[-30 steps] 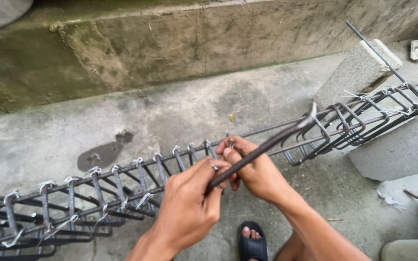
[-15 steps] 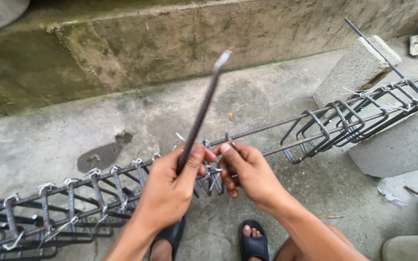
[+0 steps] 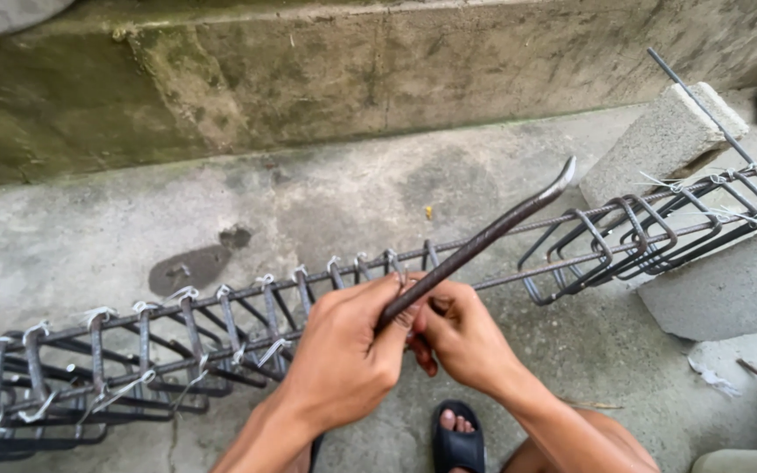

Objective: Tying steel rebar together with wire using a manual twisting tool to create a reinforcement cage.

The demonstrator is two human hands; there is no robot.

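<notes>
The ground (image 3: 449,184) is rough grey concrete with dark stains. Along its far edge runs a low concrete wall (image 3: 352,79) with green and brown marks. A long rebar cage (image 3: 177,342) lies across the ground from the near left corner toward the right edge. It is made of long steel bars with bent steel rings around them, and thin wire ties hold the rings to the bars. Its right end rests on a grey concrete block (image 3: 729,280) at the right edge. A second block (image 3: 659,144) stands just behind that one.

The left hand (image 3: 343,359) is closed tight around the low end of a dark metal hook tool (image 3: 484,241). The tool slants up and to the right, and its bent tip ends above the cage. The right hand (image 3: 462,337) is just beside the left hand and touches it. Its fingers are curled in at the cage's top bar, right where the tool meets it. I cannot tell what its fingers pinch. Both hands are over the middle of the cage. A foot in a dark sandal (image 3: 459,438) shows at the near edge, below the hands.
</notes>
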